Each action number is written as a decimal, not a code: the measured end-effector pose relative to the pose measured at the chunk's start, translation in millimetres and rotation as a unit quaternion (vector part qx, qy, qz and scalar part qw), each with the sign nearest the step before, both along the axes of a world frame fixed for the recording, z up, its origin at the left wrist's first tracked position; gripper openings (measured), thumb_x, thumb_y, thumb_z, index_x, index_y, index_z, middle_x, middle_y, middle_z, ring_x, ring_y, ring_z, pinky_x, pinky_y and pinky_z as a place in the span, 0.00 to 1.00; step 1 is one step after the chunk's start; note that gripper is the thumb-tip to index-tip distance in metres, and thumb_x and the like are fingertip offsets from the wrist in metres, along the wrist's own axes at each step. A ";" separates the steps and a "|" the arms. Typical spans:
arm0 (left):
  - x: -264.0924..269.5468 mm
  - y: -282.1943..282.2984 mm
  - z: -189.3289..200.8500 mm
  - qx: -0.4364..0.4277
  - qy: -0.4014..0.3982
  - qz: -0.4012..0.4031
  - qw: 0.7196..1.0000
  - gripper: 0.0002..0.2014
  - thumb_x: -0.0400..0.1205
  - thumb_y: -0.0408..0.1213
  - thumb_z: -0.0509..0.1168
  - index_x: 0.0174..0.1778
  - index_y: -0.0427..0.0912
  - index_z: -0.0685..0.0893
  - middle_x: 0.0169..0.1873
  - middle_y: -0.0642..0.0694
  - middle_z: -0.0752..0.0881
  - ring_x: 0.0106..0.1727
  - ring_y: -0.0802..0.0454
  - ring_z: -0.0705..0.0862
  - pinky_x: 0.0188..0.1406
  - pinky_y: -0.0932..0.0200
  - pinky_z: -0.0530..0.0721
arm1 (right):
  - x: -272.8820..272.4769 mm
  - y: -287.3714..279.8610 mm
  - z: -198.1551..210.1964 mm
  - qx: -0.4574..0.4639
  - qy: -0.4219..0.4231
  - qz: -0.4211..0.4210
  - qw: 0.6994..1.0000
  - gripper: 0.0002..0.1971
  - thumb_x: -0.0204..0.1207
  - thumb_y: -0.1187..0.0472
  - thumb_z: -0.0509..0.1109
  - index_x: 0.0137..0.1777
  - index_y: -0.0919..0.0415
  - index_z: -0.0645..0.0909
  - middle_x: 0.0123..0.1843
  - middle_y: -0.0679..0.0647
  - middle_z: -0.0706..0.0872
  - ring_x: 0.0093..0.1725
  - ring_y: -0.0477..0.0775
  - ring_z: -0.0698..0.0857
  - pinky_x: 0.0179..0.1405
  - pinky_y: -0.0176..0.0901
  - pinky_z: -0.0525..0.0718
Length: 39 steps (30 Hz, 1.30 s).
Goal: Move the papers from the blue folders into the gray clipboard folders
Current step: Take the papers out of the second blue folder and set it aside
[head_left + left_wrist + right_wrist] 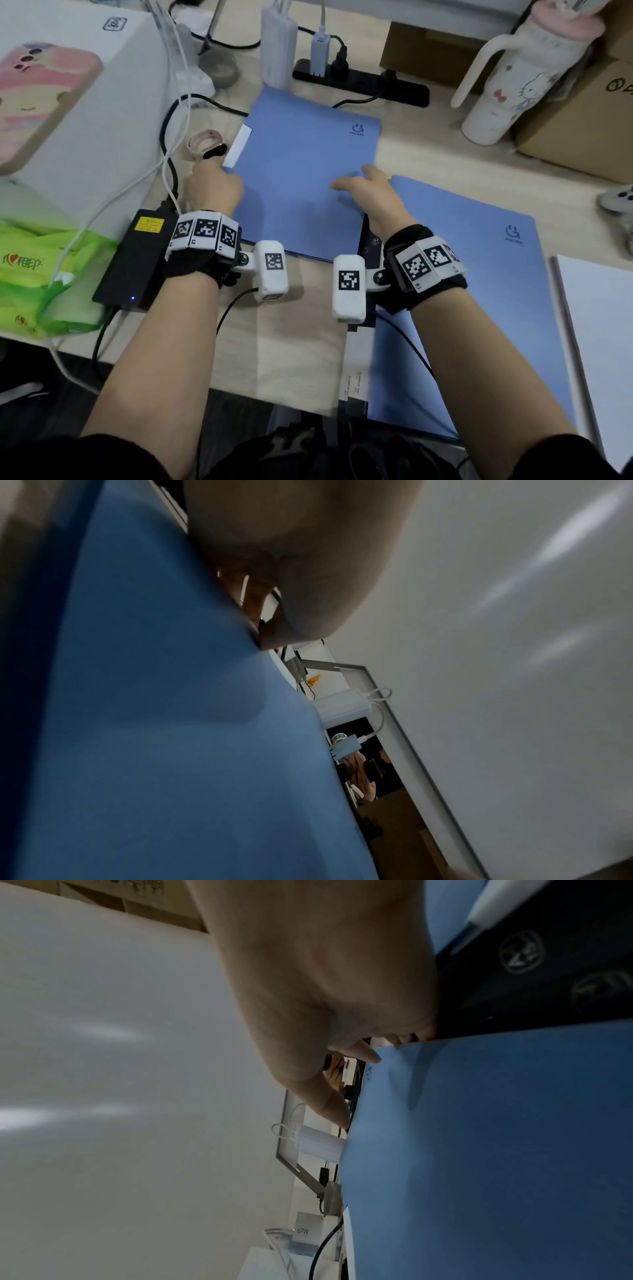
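Observation:
A blue folder [301,171] lies closed mid-desk, a white paper [239,145] poking out at its left edge. My left hand [212,185] grips that left edge, seen close up in the left wrist view as hand [291,561] against folder [171,723]. My right hand [363,188] holds the right edge, thumb on top; in the right wrist view its fingers [359,1053] curl at the folder's [496,1150] edge. A dark gray clipboard folder [368,236] [548,974] lies partly under a second blue folder [479,274] at the right. A white paper stack [603,325] sits far right.
A large white box [85,102], a black power adapter [133,260] and a green tissue pack [34,274] crowd the left. A pink wristband [209,145] lies by the folder. Behind are a power strip [363,82], a white bottle [513,78] and a cardboard box [582,120].

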<state>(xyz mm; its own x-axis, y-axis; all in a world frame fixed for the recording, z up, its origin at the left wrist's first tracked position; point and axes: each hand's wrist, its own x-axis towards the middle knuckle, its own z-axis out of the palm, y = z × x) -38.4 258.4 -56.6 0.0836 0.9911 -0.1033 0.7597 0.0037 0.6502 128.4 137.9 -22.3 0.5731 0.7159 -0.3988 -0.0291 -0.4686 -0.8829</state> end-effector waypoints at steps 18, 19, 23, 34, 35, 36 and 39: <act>8.9 -67.2 39.3 -0.073 0.013 -0.082 0.994 0.16 0.78 0.37 0.57 0.58 0.36 0.79 0.61 0.30 0.77 0.76 0.38 0.66 0.66 0.53 0.68 | 5.9 -58.1 27.3 0.081 -0.010 0.076 0.994 0.21 0.77 0.63 0.70 0.70 0.63 0.76 0.64 0.57 0.84 0.60 0.54 0.84 0.61 0.46 0.80; 11.9 -74.8 42.7 -0.084 -0.015 -0.098 0.992 0.18 0.79 0.37 0.58 0.63 0.36 0.79 0.65 0.31 0.77 0.77 0.39 0.68 0.70 0.54 0.69 | 7.0 -66.2 29.2 0.085 -0.012 0.078 0.993 0.20 0.77 0.63 0.69 0.69 0.63 0.77 0.61 0.57 0.85 0.56 0.54 0.86 0.60 0.47 0.80; 27.9 -109.8 53.0 -0.089 -0.070 -0.180 0.977 0.21 0.83 0.35 0.60 0.72 0.35 0.75 0.74 0.40 0.75 0.76 0.45 0.72 0.75 0.55 0.67 | 10.6 -96.6 35.9 0.106 -0.021 0.083 0.991 0.15 0.77 0.65 0.69 0.64 0.64 0.79 0.58 0.61 0.86 0.47 0.54 0.88 0.54 0.45 0.83; 64.3 -216.5 45.4 -0.108 -0.101 -0.261 0.954 0.06 0.82 0.35 0.60 0.41 0.49 0.75 0.48 0.42 0.75 0.50 0.49 0.74 0.47 0.59 0.72 | 31.5 -184.0 23.8 0.075 -0.133 0.030 0.988 0.14 0.74 0.67 0.71 0.60 0.63 0.83 0.55 0.63 0.89 0.48 0.50 0.86 0.39 0.29 0.80; 65.2 -222.8 43.8 -0.111 -0.097 -0.257 0.955 0.03 0.82 0.36 0.60 0.47 0.47 0.79 0.53 0.39 0.78 0.55 0.47 0.78 0.51 0.58 0.76 | 35.1 -191.2 20.2 0.062 -0.141 0.021 0.988 0.15 0.74 0.67 0.71 0.60 0.62 0.83 0.56 0.62 0.89 0.50 0.51 0.86 0.41 0.33 0.80; 66.5 -226.7 40.5 -0.112 -0.087 -0.246 0.959 0.10 0.82 0.36 0.61 0.57 0.41 0.81 0.61 0.37 0.79 0.62 0.44 0.79 0.58 0.55 0.78 | 38.8 -198.3 16.6 0.044 -0.153 0.010 0.987 0.16 0.73 0.67 0.71 0.61 0.62 0.83 0.58 0.60 0.88 0.54 0.52 0.85 0.44 0.36 0.79; 67.1 -234.9 34.6 -0.078 -0.073 -0.212 0.971 0.16 0.79 0.35 0.61 0.61 0.33 0.81 0.61 0.36 0.84 0.63 0.37 0.81 0.62 0.48 0.79 | 51.9 -214.8 3.3 -0.042 -0.207 -0.025 0.977 0.25 0.72 0.63 0.73 0.70 0.59 0.77 0.66 0.57 0.80 0.70 0.56 0.77 0.64 0.46 0.77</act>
<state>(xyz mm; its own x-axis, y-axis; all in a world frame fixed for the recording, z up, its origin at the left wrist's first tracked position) 28.6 23.5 -22.1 0.5068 0.8374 -0.2049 0.6137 -0.1835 0.7680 180.3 -76.9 -19.1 0.7311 0.6577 -0.1814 0.2985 -0.5474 -0.7818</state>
